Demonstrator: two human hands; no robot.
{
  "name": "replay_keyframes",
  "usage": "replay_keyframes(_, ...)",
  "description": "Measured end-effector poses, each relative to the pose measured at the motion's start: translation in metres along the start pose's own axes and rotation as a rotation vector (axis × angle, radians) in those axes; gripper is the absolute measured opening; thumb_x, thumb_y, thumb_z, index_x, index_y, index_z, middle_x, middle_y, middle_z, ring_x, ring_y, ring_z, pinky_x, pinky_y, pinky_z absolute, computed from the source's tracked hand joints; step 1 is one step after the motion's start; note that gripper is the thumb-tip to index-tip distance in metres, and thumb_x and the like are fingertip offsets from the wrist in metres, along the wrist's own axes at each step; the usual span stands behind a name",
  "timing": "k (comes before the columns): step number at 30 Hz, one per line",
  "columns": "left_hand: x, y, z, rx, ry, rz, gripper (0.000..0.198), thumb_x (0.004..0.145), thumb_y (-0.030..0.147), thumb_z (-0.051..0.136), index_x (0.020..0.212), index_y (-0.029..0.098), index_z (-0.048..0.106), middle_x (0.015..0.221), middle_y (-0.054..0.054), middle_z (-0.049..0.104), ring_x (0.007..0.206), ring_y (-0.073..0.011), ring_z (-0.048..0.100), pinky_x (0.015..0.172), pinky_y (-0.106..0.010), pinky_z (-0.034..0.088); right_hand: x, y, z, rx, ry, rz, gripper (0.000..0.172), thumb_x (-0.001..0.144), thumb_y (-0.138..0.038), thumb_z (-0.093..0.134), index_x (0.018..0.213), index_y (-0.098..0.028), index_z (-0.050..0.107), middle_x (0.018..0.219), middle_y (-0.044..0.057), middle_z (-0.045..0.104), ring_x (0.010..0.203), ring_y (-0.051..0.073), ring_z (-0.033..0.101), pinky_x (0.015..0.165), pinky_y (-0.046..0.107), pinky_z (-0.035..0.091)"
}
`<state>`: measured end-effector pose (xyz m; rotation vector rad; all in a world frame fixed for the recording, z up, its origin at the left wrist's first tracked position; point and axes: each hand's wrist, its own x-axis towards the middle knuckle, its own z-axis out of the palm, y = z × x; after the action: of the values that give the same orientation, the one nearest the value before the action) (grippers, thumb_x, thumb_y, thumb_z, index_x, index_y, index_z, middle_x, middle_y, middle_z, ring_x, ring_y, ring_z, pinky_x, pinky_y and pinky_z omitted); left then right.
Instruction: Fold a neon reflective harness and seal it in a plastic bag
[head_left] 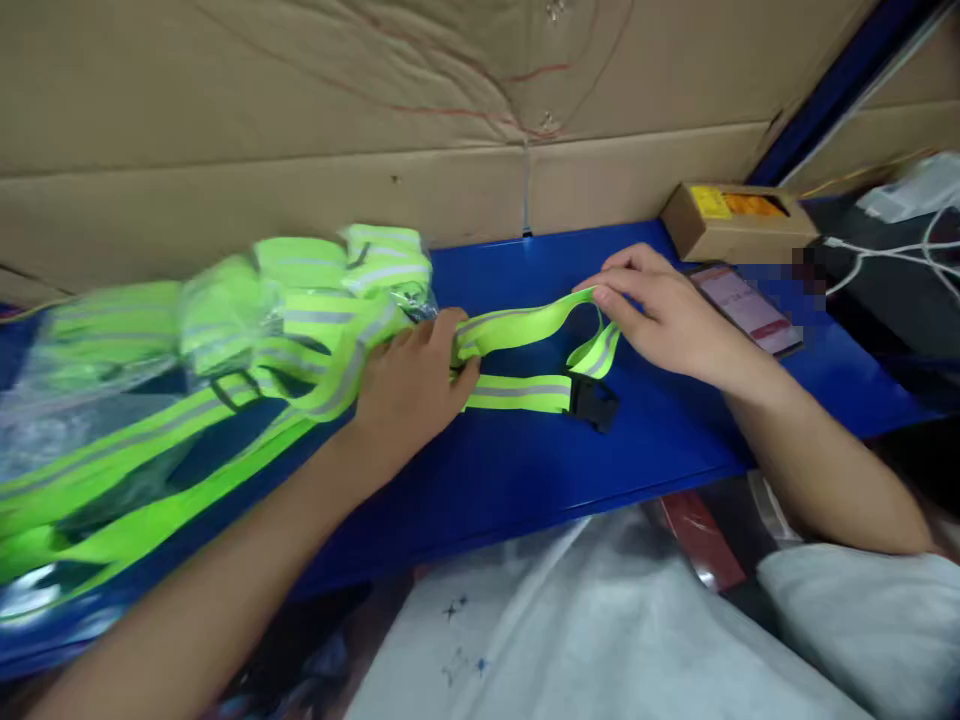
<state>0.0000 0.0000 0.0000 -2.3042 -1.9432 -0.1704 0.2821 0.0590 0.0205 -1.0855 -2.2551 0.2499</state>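
While low over the shelf (660, 440), left hand (411, 385) tight around the neon strap (517, 392), right hand (667, 315) pinched on its loop.

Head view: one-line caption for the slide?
Left hand grips and right hand pinches a neon reflective strap with black buckle on a blue table; bagged straps left, phone right.

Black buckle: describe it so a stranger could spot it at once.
Start at the blue shelf. Between the left hand and right hand lies a neon-yellow strap with a grey reflective stripe. The black buckle sits at its near right end, the only dark plastic piece on that bright band.
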Motion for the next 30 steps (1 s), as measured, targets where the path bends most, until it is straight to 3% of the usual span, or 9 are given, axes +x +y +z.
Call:
replay_keyframes(7,0.001,0.001,0.0,0.033,-0.005,0.04,0.037,0.102,0.039,0.047,0.134,0.025,0.059,0.112,-0.01,0.072,0.107,-0.0339,0.069,0.083,-0.04,0.053,0.001,-0.001,-0.014,0.162,-0.172,0.192,0.042,0.104,-0.054,0.046,0.086,-0.026,0.072,0.083,0.005,0.074,0.076,0.024,0.067,0.073,0.041,0.052)
replay_keyframes(11,0.0,-0.001,0.002,0.011,0.004,0.041,0.036,0.102,0.039,0.047,0.133,0.026,0.06,0.111,-0.01,0.071,0.108,-0.0335,0.069,0.085,-0.04,0.053,0.0,0.0,-0.013,0.17,-0.126,0.252,0.032,0.096,-0.053,0.059,0.104,-0.025,0.073,0.097,0.006,0.075,0.081,0.025,0.067,0.075,0.041,0.053)
replay_keyframes(15,0.002,-0.006,0.005,0.015,0.009,0.046,0.032,0.1,0.036,0.049,0.125,0.022,0.062,0.113,-0.012,0.07,0.108,-0.0346,0.069,0.088,-0.044,0.055,0.002,0.006,-0.007,0.14,-0.171,0.33,0.055,0.088,-0.059,0.067,0.129,-0.022,0.068,0.113,0.01,0.074,0.088,0.027,0.068,0.078,0.043,0.055)
replay_keyframes(17,0.004,-0.01,0.009,-0.014,0.018,0.049,0.03,0.098,0.034,0.051,0.122,0.019,0.062,0.119,-0.014,0.069,0.113,-0.036,0.067,0.092,-0.046,0.055,0.003,0.006,-0.002,0.158,-0.263,0.364,0.059,0.087,-0.066,0.066,0.125,-0.021,0.07,0.111,0.01,0.075,0.089,0.028,0.069,0.078,0.042,0.055)
replay_keyframes(20,0.008,-0.014,0.015,-0.163,0.027,0.095,0.038,0.096,0.029,0.052,0.131,0.013,0.056,0.133,-0.017,0.065,0.125,-0.0357,0.062,0.103,-0.047,0.053,0.004,0.001,0.01,0.206,-0.392,0.335,0.052,0.086,-0.069,0.066,0.11,-0.023,0.072,0.104,0.007,0.076,0.091,0.028,0.07,0.079,0.04,0.054)
replay_keyframes(25,0.011,-0.016,0.021,-0.303,0.026,0.169,0.057,0.099,0.032,0.053,0.151,0.013,0.04,0.139,-0.016,0.063,0.126,-0.0339,0.063,0.107,-0.049,0.051,0.001,-0.011,0.034,0.17,-0.281,0.333,0.058,0.085,-0.047,0.072,0.135,-0.022,0.056,0.112,0.007,0.074,0.094,0.027,0.07,0.08,0.039,0.053)
replay_keyframes(30,0.011,-0.015,0.018,-0.249,-0.003,0.147,0.045,0.099,0.029,0.053,0.141,0.016,0.051,0.137,-0.015,0.064,0.127,-0.0357,0.061,0.109,-0.051,0.05,0.002,-0.011,0.033,0.011,-0.073,0.164,0.02,0.096,-0.027,0.052,0.111,-0.022,0.066,0.113,0.01,0.072,0.103,0.03,0.067,0.09,0.047,0.051)
